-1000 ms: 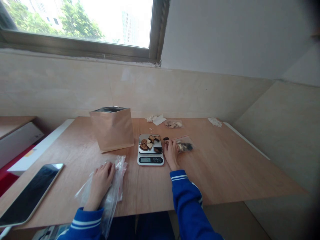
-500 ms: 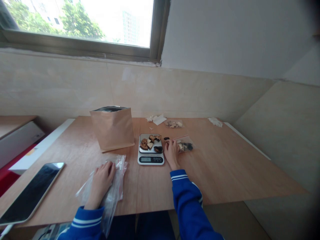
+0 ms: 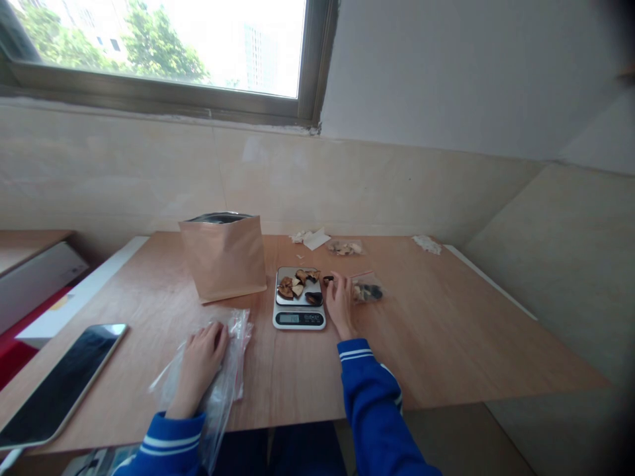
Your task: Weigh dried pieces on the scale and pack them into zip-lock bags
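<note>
My right hand is beside the scale's right edge, its thumb and fingertips closed on a small dark dried mushroom piece. Several brown and pale dried mushroom pieces lie on the steel plate of the white kitchen scale; its display is lit, the digits too small to read surely. Just right of that hand lies a small clear zip bag with dark and pale pieces. My left hand rests loosely, fingers bent, on flat clear plastic bags that hang over the table's front edge.
An open brown paper pouch stands behind the plastic bags. At the back lie another small filled bag, white scraps of paper and a crumpled white piece. A tablet lies on the left, near the table's edge.
My right hand has shifted slightly, and the dark mushroom piece that lay just ahead of its fingertips is now between them. The left hand stays on the plastic bags.
</note>
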{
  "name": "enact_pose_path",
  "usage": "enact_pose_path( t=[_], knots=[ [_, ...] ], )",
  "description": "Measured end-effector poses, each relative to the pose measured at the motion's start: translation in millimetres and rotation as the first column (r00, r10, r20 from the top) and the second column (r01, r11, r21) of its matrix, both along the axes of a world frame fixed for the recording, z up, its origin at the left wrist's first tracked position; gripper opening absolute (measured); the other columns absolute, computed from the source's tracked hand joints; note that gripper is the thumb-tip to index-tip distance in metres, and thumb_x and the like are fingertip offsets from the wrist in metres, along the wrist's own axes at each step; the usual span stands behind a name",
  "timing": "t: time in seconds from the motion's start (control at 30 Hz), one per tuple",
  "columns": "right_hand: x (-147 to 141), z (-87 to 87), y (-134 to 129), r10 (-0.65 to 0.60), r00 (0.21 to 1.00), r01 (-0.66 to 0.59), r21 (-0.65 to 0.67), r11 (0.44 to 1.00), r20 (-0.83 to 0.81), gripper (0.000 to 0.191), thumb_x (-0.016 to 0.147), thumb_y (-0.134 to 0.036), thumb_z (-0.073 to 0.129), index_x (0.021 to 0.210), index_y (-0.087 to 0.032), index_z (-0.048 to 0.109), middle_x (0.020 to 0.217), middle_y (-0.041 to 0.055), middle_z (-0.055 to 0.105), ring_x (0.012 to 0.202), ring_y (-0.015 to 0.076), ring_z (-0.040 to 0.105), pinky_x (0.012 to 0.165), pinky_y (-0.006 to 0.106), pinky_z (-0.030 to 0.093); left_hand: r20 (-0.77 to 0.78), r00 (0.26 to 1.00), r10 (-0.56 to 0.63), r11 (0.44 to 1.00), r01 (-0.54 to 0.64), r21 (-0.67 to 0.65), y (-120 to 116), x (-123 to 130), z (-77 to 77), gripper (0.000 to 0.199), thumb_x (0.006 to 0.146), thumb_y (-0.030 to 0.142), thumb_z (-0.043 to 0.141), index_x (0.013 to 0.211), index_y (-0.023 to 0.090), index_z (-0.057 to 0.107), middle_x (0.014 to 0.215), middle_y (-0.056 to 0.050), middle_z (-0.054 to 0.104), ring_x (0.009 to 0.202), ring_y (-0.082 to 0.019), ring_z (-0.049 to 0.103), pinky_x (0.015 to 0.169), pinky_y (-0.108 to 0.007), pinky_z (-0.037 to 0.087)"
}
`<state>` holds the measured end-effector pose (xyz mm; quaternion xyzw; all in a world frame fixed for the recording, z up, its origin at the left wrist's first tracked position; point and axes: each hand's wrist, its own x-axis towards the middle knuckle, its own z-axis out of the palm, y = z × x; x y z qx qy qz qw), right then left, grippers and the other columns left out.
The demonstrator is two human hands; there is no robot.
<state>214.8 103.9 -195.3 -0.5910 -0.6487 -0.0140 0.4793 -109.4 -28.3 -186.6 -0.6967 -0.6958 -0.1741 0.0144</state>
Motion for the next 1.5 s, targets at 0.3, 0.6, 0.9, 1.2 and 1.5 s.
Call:
enact_pose_path(
  t=[0.3,0.6,0.9,1.2,1.5],
  knots=[
    [-15.8,56.2,20.8,0.464,0.885,-0.449,-0.186,0.874,0.041,0.049,0.087,-0.017,0.051,0.135,-0.026,0.052,0.134,0.0072,0.059,0.125,0.0231,0.050,0.107,0.043,0.037,0.010,1.000,-0.025,1.000,0.025,0.012,3.0,-3.0,-5.5,0.031,0.097,0.029,0.032,0.089,0.020,0.061,0.095,-0.008,0.072,0.090,-0.024,0.065,0.079,-0.036,0.038],
    [-37.7,67.4,55.9,0.570,0.787,-0.400,-0.509,0.763,0.237,0.058,0.067,-0.001,0.067,0.119,-0.027,0.066,0.121,0.0069,0.068,0.118,0.0279,0.059,0.104,0.050,0.040,0.068,0.996,-0.055,0.998,0.054,0.018,0.8,-2.3,-2.2,0.031,0.098,0.029,0.032,0.091,0.021,0.061,0.093,-0.007,0.071,0.088,-0.023,0.066,0.078,-0.035,0.040],
    [-18.9,71.1,60.0,0.529,0.838,-0.543,-0.312,0.780,-0.137,0.047,0.079,-0.021,0.068,0.125,-0.021,0.059,0.128,0.0098,0.063,0.118,0.0239,0.059,0.103,0.042,0.045,0.095,0.994,-0.054,0.998,0.055,-0.001,-0.1,0.0,-0.5,0.030,0.098,0.030,0.032,0.089,0.021,0.059,0.092,-0.006,0.070,0.090,-0.024,0.065,0.080,-0.037,0.039],
    [47.5,33.1,-9.1,0.378,0.912,-0.410,-0.332,0.850,-0.158,0.043,0.081,-0.022,0.059,0.125,-0.021,0.057,0.125,0.0100,0.063,0.115,0.0238,0.059,0.101,0.043,0.046,0.090,0.993,-0.071,0.997,0.069,0.028,0.1,-2.1,-2.8,0.029,0.097,0.031,0.032,0.089,0.021,0.058,0.092,-0.006,0.070,0.088,-0.024,0.064,0.078,-0.037,0.039],
    [33.5,24.8,-11.2,0.259,0.956,-0.203,-0.328,0.923,0.136,0.035,0.092,-0.030,0.051,0.124,-0.016,0.057,0.124,0.0152,0.061,0.119,0.0269,0.054,0.103,0.045,0.042,0.084,0.995,-0.044,0.999,0.043,0.022,1.5,-0.8,-3.4,0.026,0.096,0.032,0.033,0.086,0.021,0.055,0.088,-0.006,0.069,0.088,-0.025,0.064,0.079,-0.037,0.039]
  ],
)
